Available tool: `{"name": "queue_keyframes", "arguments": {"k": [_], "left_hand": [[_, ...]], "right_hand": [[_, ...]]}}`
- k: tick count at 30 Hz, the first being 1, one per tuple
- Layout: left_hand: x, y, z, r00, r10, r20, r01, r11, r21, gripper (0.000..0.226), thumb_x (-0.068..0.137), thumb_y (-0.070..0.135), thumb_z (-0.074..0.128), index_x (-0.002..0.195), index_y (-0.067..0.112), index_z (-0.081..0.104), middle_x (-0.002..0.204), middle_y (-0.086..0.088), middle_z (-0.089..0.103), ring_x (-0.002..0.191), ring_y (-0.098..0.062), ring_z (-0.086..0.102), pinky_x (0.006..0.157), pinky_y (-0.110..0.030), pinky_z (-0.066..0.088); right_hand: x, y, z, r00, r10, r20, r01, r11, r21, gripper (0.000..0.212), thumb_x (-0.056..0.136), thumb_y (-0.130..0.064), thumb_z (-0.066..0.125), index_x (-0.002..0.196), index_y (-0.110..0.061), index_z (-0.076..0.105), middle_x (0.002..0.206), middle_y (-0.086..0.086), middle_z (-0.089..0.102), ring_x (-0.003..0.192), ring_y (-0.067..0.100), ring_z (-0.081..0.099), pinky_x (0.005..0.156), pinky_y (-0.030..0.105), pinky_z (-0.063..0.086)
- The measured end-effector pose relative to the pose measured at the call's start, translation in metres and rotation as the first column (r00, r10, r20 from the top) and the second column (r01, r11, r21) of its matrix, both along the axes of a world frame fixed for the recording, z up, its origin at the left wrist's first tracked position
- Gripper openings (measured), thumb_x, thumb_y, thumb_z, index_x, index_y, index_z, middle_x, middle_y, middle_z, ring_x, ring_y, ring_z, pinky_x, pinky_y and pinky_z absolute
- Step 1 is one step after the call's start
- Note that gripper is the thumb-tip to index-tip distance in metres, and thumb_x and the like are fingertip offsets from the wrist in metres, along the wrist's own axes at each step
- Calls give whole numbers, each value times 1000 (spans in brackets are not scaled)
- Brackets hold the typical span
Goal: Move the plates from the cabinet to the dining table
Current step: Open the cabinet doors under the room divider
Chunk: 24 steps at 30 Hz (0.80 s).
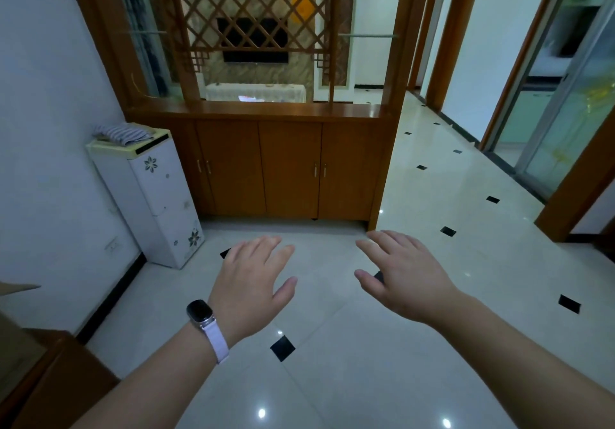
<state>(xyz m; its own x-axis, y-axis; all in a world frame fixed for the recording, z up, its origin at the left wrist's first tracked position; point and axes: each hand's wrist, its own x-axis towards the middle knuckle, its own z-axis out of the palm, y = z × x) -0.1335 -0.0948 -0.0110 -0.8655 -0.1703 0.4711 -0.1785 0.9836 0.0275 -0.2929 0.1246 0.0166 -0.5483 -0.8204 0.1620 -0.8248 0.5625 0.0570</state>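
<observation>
A brown wooden cabinet [289, 165] stands ahead against a lattice room divider, with all its lower doors closed. No plates show anywhere. My left hand [253, 282], with a watch on the wrist, hovers palm down over the tiled floor, fingers straight and holding nothing. My right hand [402, 275] hovers beside it in the same pose, also holding nothing. Both hands are well short of the cabinet doors.
A white floral-print appliance [159, 202] with a striped cloth [121, 134] on top stands left of the cabinet by the wall. Brown wooden furniture [50, 378] fills the bottom left corner. A hallway with doors and a glass sliding door [565, 95] runs to the right.
</observation>
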Motion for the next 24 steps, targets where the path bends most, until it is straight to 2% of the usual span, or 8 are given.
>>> {"name": "queue_keyframes", "arguments": {"k": [6, 12, 17, 24], "left_hand": [[-102, -20, 5, 999, 17, 40, -16, 1000, -15, 46, 86, 48, 48, 122, 21, 60, 121, -2, 63, 110, -25, 58, 94, -43, 45], [-196, -30, 11, 997, 45, 64, -44, 999, -14, 46, 87, 48, 48, 122, 22, 60, 125, -2, 62, 117, -25, 56, 101, -47, 43], [-244, -45, 9, 993, 49, 109, -46, 999, -29, 48, 88, 49, 47, 127, 23, 59, 130, -2, 60, 122, -24, 54, 104, -48, 40], [-298, -90, 7, 991, 56, 118, -53, 998, -27, 48, 88, 49, 46, 125, 22, 61, 129, -2, 61, 121, -25, 55, 104, -49, 40]], "right_hand": [[-99, -23, -7, 999, -18, 31, 20, 999, -45, 59, 91, -58, 32, 128, -22, 60, 128, 2, 64, 121, 25, 57, 101, 43, 45], [-194, -35, -4, 999, -24, 47, 26, 998, -55, 62, 91, -59, 30, 131, -22, 58, 133, 2, 60, 125, 26, 53, 104, 43, 41], [-240, -52, -8, 996, -11, 94, 17, 998, -56, 72, 89, -63, 17, 144, -25, 45, 147, 0, 47, 137, 24, 39, 114, 42, 28], [-292, -97, -14, 994, -6, 107, 10, 999, -43, 64, 92, -60, 26, 138, -23, 52, 140, 1, 55, 131, 25, 48, 109, 43, 36]]}}
